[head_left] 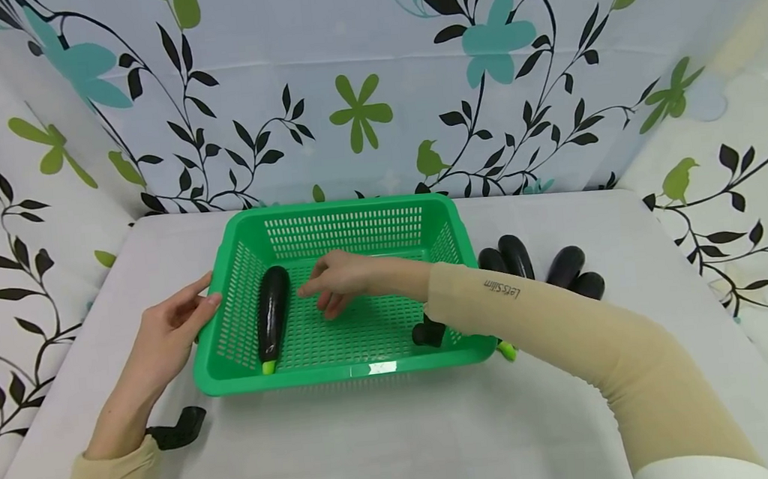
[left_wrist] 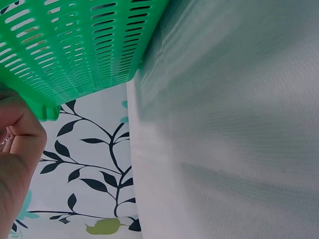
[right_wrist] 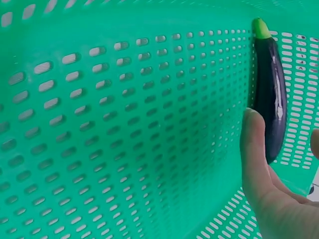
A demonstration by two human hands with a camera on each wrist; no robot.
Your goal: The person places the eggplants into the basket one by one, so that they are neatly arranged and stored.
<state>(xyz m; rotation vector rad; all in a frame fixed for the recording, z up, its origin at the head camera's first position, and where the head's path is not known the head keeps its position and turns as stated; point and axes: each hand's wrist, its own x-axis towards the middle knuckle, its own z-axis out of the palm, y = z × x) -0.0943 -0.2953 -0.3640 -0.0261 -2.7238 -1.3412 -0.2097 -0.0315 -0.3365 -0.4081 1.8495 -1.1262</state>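
A green slotted plastic basket [head_left: 347, 206] is on the white table, its long side toward me. My left hand [head_left: 168, 335] grips its left rim, with the thumb against the top edge; the other fingers are partly hidden. One dark, glossy eggplant [head_left: 273, 312] with a green stem end lies along the left part of the basket floor. Inside the basket, just right of that eggplant, my right hand [head_left: 342, 276] hovers with loosely bent fingers and holds nothing. The right wrist view shows the thumb [right_wrist: 253, 139] in front of the eggplant [right_wrist: 273, 94].
Right of the basket, several more eggplants [head_left: 565, 266] lie on the table [head_left: 400, 441], some partly covered by my right forearm. A patterned leaf-and-flower cloth [head_left: 355, 39] hangs around the table's back and sides. Black wrist cameras [head_left: 181, 428] sit at both wrists.
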